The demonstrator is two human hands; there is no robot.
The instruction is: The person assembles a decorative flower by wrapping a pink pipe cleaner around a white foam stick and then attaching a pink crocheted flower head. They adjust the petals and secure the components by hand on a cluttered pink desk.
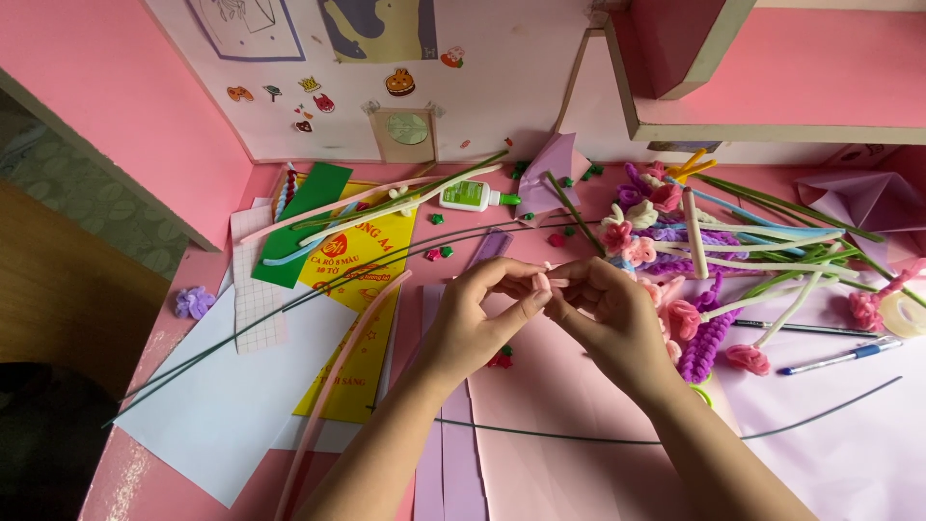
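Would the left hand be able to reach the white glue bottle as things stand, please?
Probably yes: the glue bottle lies flat up the desk from the left hand, with only flat stems between them, though its fingers pinch a small pink piece.

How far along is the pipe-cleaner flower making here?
Done: a pile of finished pipe-cleaner flowers lies on the desk's right side, and one purple flower at the left edge. In hand: the left hand and right hand pinch a small pink piece between the fingertips. Left: unused green wires, a long pink pipe cleaner and a glue bottle.
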